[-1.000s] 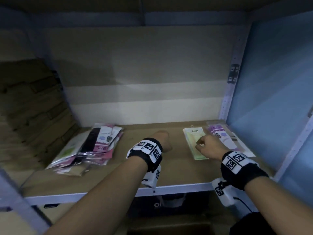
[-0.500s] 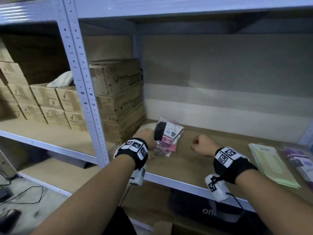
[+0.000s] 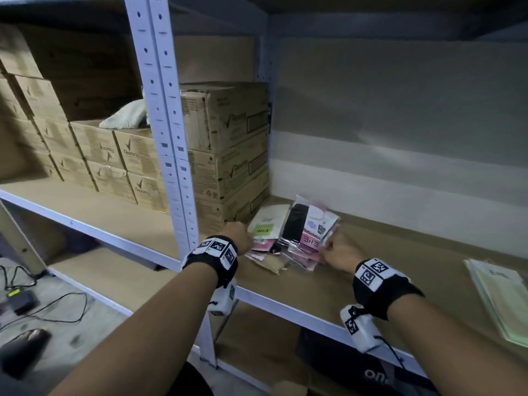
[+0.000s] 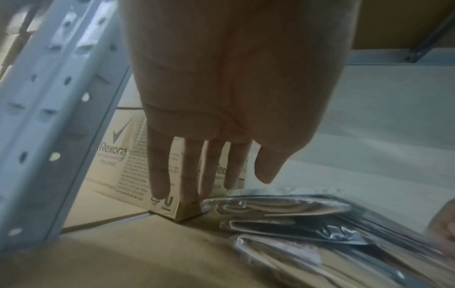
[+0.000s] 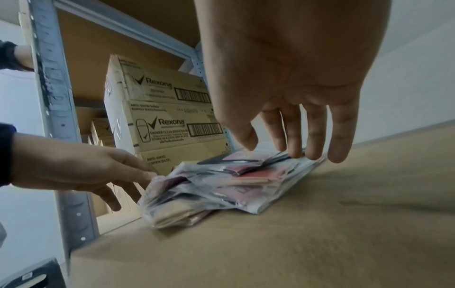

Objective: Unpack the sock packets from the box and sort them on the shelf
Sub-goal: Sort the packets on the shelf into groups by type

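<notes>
Plastic sock packets [image 3: 297, 235] piled, long axis toward shelf back; left hand [image 3: 235, 234], right hand [image 3: 340, 252] slack-fingered, flanking.

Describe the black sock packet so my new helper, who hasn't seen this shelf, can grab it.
Find the stacked Rexona cartons at the shelf's left end; a loose pile of sock packets lies right beside them. The black sock packet lies on top, the only dark one among pink, white and green.

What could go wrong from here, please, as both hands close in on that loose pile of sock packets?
1. The pile of sock packets is slippery plastic, unevenly stacked; lifted together, some might slide out.
2. The left hand and right hand are both open, so any grip could be partial.
3. The pile lies near the shelf front edge; a nudge might drop packets.
</notes>
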Demonstrator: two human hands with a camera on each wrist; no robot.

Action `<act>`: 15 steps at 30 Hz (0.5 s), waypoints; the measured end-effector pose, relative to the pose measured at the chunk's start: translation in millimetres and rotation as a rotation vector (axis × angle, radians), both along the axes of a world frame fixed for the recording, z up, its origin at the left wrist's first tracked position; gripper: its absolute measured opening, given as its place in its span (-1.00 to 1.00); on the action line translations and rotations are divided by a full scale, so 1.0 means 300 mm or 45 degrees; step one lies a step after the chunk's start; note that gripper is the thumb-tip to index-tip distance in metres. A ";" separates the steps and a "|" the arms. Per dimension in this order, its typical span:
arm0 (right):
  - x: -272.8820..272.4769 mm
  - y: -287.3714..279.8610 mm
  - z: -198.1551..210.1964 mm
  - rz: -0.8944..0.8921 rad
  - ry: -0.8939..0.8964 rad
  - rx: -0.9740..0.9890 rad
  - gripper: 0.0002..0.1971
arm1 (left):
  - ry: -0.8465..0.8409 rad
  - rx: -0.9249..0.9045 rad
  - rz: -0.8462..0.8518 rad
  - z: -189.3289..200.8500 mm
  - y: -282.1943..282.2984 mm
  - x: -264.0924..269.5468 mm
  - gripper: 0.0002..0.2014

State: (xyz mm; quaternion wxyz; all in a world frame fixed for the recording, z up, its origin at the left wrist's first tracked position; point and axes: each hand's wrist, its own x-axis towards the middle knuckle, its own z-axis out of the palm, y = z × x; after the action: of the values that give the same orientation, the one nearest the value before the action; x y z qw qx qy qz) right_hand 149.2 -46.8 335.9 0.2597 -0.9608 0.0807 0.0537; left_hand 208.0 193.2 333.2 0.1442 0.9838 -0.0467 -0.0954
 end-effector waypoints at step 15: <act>0.124 0.017 -0.100 -0.270 -0.047 0.266 -0.77 | 0.006 -0.231 0.245 -0.059 0.010 0.122 -0.60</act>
State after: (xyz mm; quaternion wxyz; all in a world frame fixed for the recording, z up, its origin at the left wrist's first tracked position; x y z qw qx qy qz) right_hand 186.3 -41.7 306.0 0.3637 -0.9155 0.1711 0.0164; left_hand 244.5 196.3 315.4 0.2410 0.9665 0.0399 -0.0787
